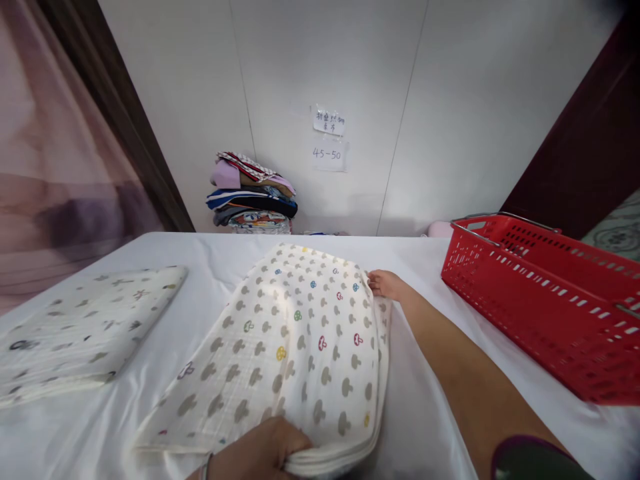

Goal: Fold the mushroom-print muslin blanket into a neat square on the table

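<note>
A white muslin cloth (300, 327) printed with grey and coloured mushrooms lies folded in layers in the middle of the table. My left hand (263, 447) is closed on its near edge, the thumb on top and the other fingers hidden under the layers. At the far right edge of the cloth, my right hand (385, 285) pinches the fabric with its fingertips. The right side, between both hands, is slightly raised and rounded. To the left lies another folded muslin cloth (95, 327) with small dark and brown prints, apart from both hands.
On the right of the white-covered table (415, 393) stands a red perforated basket (540, 320) with metal handles. A pile of folded fabrics (253, 197) sits beyond the far edge, by the wall. Paper notes (329, 155) are taped above. A pink curtain (65, 167) hangs at left.
</note>
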`<state>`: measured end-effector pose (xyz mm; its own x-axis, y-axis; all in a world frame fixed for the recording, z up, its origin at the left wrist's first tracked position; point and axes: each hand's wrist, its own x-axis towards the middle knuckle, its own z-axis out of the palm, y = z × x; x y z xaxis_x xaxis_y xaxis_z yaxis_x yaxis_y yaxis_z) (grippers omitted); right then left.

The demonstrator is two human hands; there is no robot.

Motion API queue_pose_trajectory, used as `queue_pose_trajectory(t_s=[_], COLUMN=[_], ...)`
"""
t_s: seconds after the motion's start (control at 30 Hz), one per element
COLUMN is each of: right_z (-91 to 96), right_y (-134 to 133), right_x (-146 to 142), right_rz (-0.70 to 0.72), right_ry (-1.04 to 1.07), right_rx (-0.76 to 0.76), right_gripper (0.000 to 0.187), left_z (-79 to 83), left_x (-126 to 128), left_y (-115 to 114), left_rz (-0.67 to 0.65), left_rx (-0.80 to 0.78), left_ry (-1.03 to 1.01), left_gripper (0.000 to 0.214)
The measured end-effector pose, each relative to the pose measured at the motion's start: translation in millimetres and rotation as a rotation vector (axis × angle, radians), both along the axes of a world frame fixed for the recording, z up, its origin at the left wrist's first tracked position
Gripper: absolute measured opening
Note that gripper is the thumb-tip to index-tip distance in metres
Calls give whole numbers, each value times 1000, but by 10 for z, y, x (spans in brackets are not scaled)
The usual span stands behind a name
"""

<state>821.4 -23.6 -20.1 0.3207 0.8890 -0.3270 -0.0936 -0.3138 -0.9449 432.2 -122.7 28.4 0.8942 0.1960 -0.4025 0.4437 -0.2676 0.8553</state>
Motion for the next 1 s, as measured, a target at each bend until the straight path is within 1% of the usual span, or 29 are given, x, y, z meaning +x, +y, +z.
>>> queue_pose_trajectory(t_s=[0.03,0.07,0.17,0.23,0.3,0.37,0.43,0.5,0.57,0.67,0.73,0.87,1.0], right_z=[-1,-6,-51,-98,-143,-167,-153,-101,-30,55,72,32,-36], right_y=[-21,-38,-57,-43,-16,9,14,-14,-74,-178,-216,-193,-149], right_x=[-4,-9,-31,-56,-81,-83,-29,95,265,485,545,468,316], right_rz=[18,31,44,22,-20,-59,-94,-138,-180,-217,-234,-250,-206], right_ry=[26,48,73,57,21,-28,-88,-158,-230,-307,-329,-295,-237], right_rx=[13,21,43,61,84,101,108,107,95,54,33,-4,-52], right_gripper=[11,14,35,46,50,47,37,27,21,20,21,20,18], left_z=[-10,-16,-21,-25,-37,-52,-65,-73,-80,-91,-94,-62,-23], left_x=[1,4,16,19,15,10,9,13,19,26,30,40,64], left_y=[4,6,-4,-14,-20,-19,-15,-15,-18,-22,-20,-21,-39], left_rz=[4,11,28,39,46,46,42,39,40,40,38,46,53], left_rx=[-5,-7,-1,1,-5,-17,-31,-44,-60,-84,-79,-73,-86], left_ry=[-2,1,31,42,28,7,-2,10,23,24,21,44,69], left_gripper=[25,25,25,25,24,24,25,24,23,21,21,23,24])
